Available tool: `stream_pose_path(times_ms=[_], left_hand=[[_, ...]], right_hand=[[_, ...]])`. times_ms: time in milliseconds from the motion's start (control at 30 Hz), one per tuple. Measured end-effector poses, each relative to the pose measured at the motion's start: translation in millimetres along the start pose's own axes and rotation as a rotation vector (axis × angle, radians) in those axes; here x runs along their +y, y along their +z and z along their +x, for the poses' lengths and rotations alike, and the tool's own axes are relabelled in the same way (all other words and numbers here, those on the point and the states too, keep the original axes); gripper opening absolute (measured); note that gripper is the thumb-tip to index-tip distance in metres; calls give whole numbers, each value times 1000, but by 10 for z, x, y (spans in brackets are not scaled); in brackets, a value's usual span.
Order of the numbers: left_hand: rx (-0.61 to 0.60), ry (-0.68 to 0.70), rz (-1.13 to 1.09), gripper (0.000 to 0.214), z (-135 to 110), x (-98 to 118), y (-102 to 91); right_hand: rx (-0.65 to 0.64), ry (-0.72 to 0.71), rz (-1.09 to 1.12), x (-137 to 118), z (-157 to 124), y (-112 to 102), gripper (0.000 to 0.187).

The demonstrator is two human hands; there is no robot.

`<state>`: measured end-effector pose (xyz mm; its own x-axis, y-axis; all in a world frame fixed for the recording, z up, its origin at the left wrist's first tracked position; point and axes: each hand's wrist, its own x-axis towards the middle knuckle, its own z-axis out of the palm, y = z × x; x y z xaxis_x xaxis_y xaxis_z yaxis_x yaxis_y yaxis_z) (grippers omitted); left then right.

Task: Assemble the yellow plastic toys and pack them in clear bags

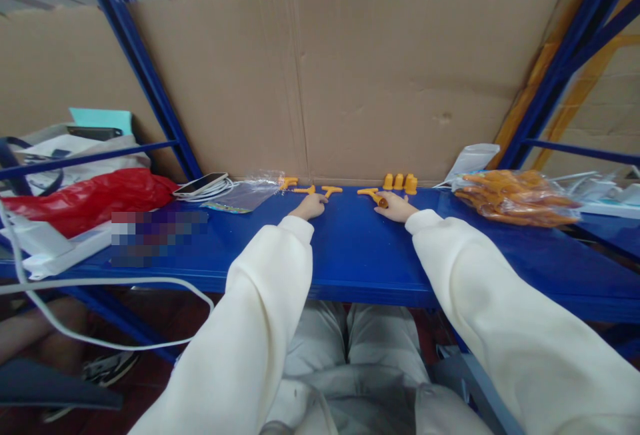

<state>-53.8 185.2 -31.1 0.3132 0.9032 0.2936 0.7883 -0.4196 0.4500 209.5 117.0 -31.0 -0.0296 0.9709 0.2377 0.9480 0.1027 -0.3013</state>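
My left hand rests on the blue shelf top, fingers bent around the lower end of a small orange T-shaped plastic piece. Just behind that hand lies a similar orange piece with a ridged arm. My right hand is closed on an orange T-shaped plastic part, whose round end with a dark opening points toward me. Behind the right hand stand several orange bell-shaped caps in a group. Another orange piece lies by a clear plastic bag left of my left hand.
A clear bag full of orange parts lies at the right. On the left are a phone on coiled white cable, a red plastic bag and a white power strip. A cardboard panel closes the back between blue posts.
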Motion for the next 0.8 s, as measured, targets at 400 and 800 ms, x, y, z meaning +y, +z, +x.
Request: stream_pose_path(times_ms=[400, 800], left_hand=[[-175, 312, -218, 30, -33, 271, 63], [-156, 140, 186, 58, -128, 309, 110]], right_hand=[[-9, 20, -15, -16, -5, -7, 60], [18, -8, 10, 50, 33, 5, 59]])
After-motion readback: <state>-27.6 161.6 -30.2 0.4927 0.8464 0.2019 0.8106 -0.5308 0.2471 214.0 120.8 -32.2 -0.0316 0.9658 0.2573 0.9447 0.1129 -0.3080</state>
